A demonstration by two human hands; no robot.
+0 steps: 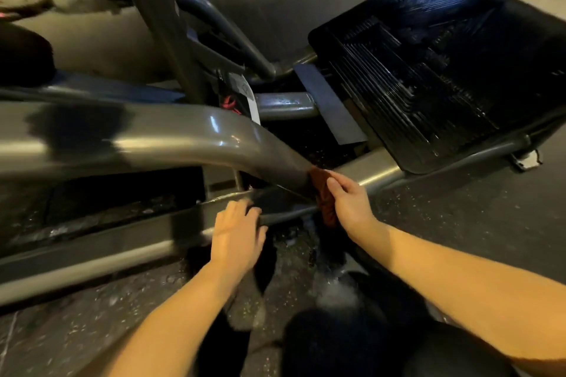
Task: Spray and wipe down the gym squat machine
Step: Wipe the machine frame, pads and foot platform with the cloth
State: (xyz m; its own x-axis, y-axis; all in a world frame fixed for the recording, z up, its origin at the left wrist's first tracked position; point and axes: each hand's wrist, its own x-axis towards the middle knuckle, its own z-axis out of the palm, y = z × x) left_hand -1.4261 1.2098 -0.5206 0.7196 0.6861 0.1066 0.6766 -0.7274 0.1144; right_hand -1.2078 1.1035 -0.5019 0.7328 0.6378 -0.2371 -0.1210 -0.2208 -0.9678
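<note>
While my right hand (349,202) pinches the rust-coloured cloth (320,177) between thumb and curled fingers, I hold the cloth against the squat machine (153,18) low on its frame. That spot is where the curved tube (183,138) comes down and meets the lower rail (107,242). Part of the cloth is bunched above my thumb against the end of the tube. The rest hangs below my palm, beside the rail.

My left hand (237,236) sits on the lower rail just left of the cloth. Its palm faces down and its fingers bend over the rail's far edge, so it grasps the rail. The fingertips are blurred, and I cannot tell how tightly they close. The two hands are near each other but apart.

Beyond my right hand, the rail runs on under the black ribbed footplate (444,64), which tilts up to the right and shines in patches. Above the joint, a white tag (246,92) hangs among the crossing grey tubes, with something red just beside it.

Under the machine lies a dark speckled floor (474,223). At the bottom edge, between my forearms, are my dark trousers (337,346).
</note>
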